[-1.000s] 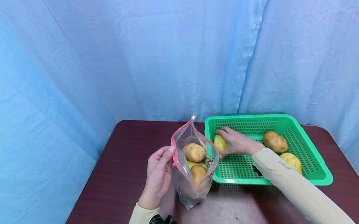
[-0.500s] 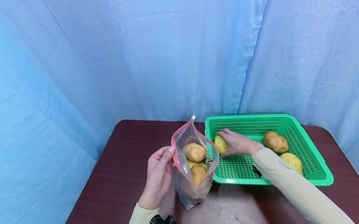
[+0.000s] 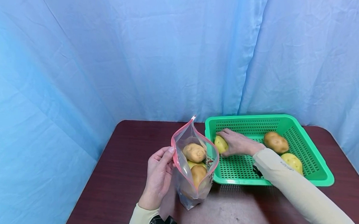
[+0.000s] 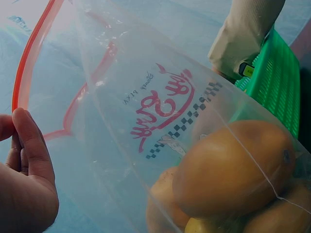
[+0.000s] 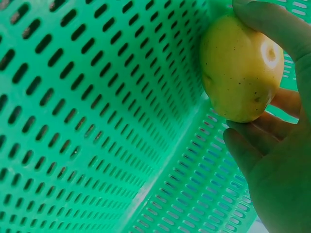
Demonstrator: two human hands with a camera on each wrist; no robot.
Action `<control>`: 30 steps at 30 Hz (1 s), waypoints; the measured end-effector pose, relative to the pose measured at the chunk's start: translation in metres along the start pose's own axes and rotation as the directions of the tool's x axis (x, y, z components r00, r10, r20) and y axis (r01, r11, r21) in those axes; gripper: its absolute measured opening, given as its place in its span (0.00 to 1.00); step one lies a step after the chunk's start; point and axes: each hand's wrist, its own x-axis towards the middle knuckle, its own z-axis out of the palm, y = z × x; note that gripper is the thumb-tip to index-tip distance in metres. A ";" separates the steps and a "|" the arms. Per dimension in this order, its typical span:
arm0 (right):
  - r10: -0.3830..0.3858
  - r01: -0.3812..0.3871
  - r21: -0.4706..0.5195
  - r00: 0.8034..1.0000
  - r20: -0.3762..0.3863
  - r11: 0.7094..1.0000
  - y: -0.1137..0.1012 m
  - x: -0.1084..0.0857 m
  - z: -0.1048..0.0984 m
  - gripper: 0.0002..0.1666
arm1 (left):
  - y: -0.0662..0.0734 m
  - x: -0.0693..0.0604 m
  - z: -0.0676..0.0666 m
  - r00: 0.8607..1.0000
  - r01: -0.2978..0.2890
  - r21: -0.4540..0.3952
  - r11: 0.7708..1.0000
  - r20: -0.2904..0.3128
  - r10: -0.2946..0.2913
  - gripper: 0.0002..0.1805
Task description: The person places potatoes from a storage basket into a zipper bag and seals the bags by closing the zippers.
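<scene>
My left hand (image 3: pixel 158 174) pinches the pink-edged rim of a clear zip bag (image 3: pixel 188 202) between thumb and fingers. The bag stands with its mouth wide; inside lie a tan potato (image 3: pixel 194 152), a brown potato (image 3: pixel 198 174) and part of a yellow one (image 3: pixel 196 164). Red lettering (image 4: pixel 167 104) and a checkered band show on the bag in the left wrist view. Inside the green basket (image 3: pixel 244 183), at its left end, my right hand (image 3: pixel 238 143) grips a yellow speckled potato (image 5: pixel 243 68). The thumb and fingers lie on opposite sides of it, close to the basket wall.
A brown potato (image 3: pixel 276 142) and another yellow potato (image 3: pixel 292 163) lie at the basket's right end, the yellow one partly behind my right sleeve (image 3: pixel 291 177). The dark red table (image 3: pixel 111 187) ends at blue curtains (image 3: pixel 165 59). The basket's left rim stands beside the bag.
Very little differs. The basket has shifted a touch to the right, along with my right hand and the potato it grips. My left hand and the bag stay in place.
</scene>
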 end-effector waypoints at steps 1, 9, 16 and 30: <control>-0.002 0.002 0.003 1.000 -0.002 1.000 -0.001 0.000 -0.001 0.52 | 0.000 0.000 0.000 1.000 0.000 0.001 1.000 0.000 0.000 0.10; 0.024 -0.023 0.040 1.000 -0.018 0.999 -0.006 -0.003 -0.014 0.52 | 0.000 0.000 -0.001 1.000 0.001 0.004 1.000 -0.002 -0.001 0.10; 0.037 -0.031 0.110 0.998 -0.057 0.993 -0.011 -0.010 -0.031 0.54 | -0.001 0.002 -0.002 1.000 -0.002 0.003 1.000 0.000 0.002 0.10; 0.049 -0.027 0.118 0.981 -0.189 0.993 -0.030 -0.032 -0.065 0.58 | 0.000 0.005 -0.004 1.000 0.007 0.009 1.000 0.002 -0.007 0.07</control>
